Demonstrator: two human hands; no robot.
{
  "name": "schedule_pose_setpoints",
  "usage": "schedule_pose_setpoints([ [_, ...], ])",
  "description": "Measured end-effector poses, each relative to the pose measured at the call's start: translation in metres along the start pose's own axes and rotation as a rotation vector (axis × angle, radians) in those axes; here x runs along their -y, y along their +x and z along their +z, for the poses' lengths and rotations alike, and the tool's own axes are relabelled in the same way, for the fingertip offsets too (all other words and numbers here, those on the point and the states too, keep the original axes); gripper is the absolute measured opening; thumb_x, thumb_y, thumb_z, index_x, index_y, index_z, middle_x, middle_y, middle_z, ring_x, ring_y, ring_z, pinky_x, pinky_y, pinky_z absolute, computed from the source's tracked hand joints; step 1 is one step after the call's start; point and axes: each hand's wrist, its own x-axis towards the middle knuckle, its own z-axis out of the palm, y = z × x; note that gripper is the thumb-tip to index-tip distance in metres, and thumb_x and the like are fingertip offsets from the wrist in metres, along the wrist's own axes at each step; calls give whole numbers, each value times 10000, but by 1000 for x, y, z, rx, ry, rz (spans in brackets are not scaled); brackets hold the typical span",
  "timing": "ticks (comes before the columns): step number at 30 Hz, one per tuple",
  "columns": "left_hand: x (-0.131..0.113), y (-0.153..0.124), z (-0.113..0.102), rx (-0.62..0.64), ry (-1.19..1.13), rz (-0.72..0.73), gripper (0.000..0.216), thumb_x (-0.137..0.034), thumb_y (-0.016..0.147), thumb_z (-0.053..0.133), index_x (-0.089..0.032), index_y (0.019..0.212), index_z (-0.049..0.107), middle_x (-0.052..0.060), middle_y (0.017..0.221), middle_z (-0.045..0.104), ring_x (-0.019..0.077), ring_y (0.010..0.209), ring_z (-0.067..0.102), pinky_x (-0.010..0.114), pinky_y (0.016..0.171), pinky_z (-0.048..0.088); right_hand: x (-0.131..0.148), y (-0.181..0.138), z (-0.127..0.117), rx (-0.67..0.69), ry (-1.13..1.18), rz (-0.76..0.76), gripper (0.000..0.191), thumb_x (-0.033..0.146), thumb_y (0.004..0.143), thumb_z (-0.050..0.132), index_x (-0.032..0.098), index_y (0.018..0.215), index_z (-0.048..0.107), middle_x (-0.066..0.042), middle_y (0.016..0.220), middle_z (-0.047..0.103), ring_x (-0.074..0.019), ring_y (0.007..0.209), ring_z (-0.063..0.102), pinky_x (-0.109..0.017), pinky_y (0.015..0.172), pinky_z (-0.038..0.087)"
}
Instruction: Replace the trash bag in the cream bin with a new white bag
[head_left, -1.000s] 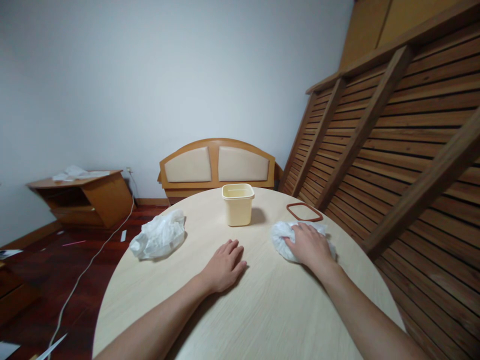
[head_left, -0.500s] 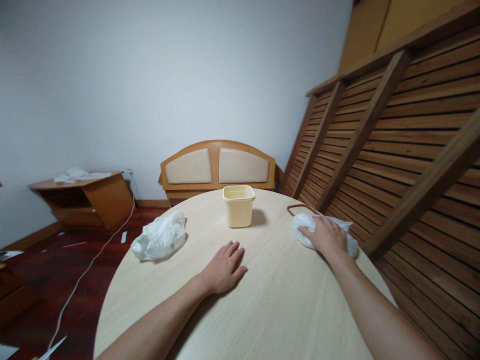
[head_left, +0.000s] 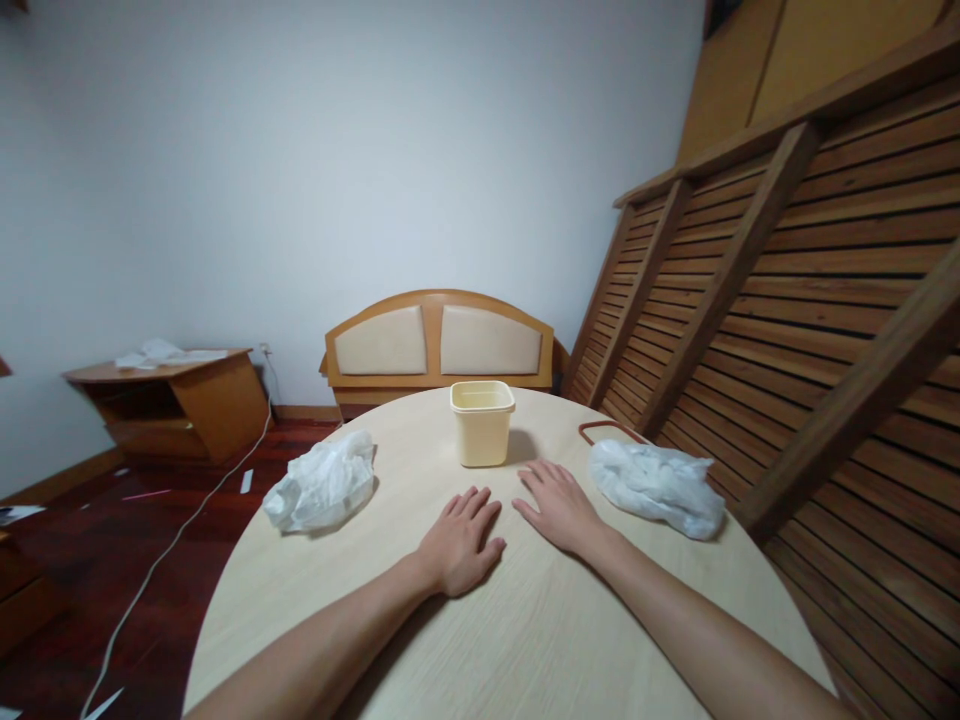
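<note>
Left hand [head_left: 460, 545], right hand [head_left: 559, 508] rested on table [head_left: 525, 640] between left bag [head_left: 322, 485] and right bag [head_left: 656, 487], before tub [head_left: 482, 438], fingers loosely spread.

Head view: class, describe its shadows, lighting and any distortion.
Head view: the yellow tub casts a soft shadow toward picture right on the table; head view: the wall dims toward upper left; head view: the slatted panel seems stretched near the right edge.
</note>
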Motion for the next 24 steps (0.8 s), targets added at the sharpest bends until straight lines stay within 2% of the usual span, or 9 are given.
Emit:
schedule_pose_setpoints([
  [4, 8, 20, 1, 40, 30, 58, 634, -519, 967, 441, -191, 1509, 415, 153, 1627, 320, 363, 1520, 244, 557, 1229, 221, 2, 23, 16, 30, 48, 35, 371, 389, 973, 522, 154, 1235, 639, -158, 1245, 661, -288, 1210, 564, -430, 1057, 385],
  [7, 13, 35, 2, 3, 44, 123, 611, -495, 955, 486, -132, 1447, 481, 192, 1567, 402, 355, 1488, 306, 525, 1233, 232, -1, 38, 26, 11, 80, 81, 358, 358, 994, 479, 128, 1216, 639, -176, 1215, 659, -289, 1176, 577, -418, 1019, 420],
  [10, 17, 42, 1, -86, 27, 179, 496, -441, 934, 541, -130, 1318, 584, 171, 1450, 529, 300, 1395, 432, 443, 1210, 304, -8, 43, 31, 2, 134, 78, 334, 330, 985, 499, 130, 1211, 643, -157, 1210, 660, -276, 1175, 577, -393, 1019, 433],
  [13, 21, 42, -7, -131, 41, 163, 279, -356, 931, 542, -212, 1128, 677, 70, 1278, 655, 204, 1197, 582, 306, 1077, 439, -19, 42, 30, 18, 200, 33, 319, 311, 982, 515, 158, 1231, 643, -120, 1228, 665, -240, 1194, 576, -355, 1044, 431],
  [15, 26, 41, -16, -166, 91, 79, 217, -321, 942, 505, -240, 990, 701, 35, 1110, 704, 175, 1030, 634, 271, 957, 488, -26, 40, 29, 28, 237, 9, 320, 304, 983, 513, 164, 1240, 643, -112, 1250, 661, -233, 1215, 568, -354, 1067, 422],
  [17, 35, 41, -29, -231, 135, -39, 250, -303, 955, 456, -218, 959, 690, 69, 1017, 697, 209, 965, 629, 322, 916, 491, -29, 38, 28, 32, 264, 1, 326, 304, 980, 513, 160, 1241, 644, -117, 1276, 650, -238, 1235, 559, -370, 1084, 414],
  [19, 49, 40, -43, -324, 183, -188, 285, -269, 961, 408, -182, 1050, 664, 122, 1069, 667, 261, 1027, 595, 395, 953, 459, -31, 38, 29, 34, 283, 2, 327, 306, 974, 518, 162, 1237, 650, -122, 1285, 646, -243, 1237, 560, -386, 1085, 416],
  [22, 74, 33, -60, -424, 253, -379, 335, -228, 918, 441, -143, 1196, 608, 186, 1246, 591, 341, 1187, 500, 504, 1043, 365, -32, 38, 29, 34, 301, 5, 328, 299, 967, 522, 171, 1239, 655, -125, 1290, 644, -246, 1243, 558, -401, 1087, 416],
  [24, 89, 26, -66, -461, 374, -530, 352, -242, 900, 473, -145, 1212, 604, 188, 1339, 543, 360, 1252, 451, 518, 1079, 323, -33, 37, 29, 33, 310, 4, 329, 292, 965, 523, 173, 1242, 654, -127, 1288, 646, -247, 1241, 558, -403, 1085, 418],
])
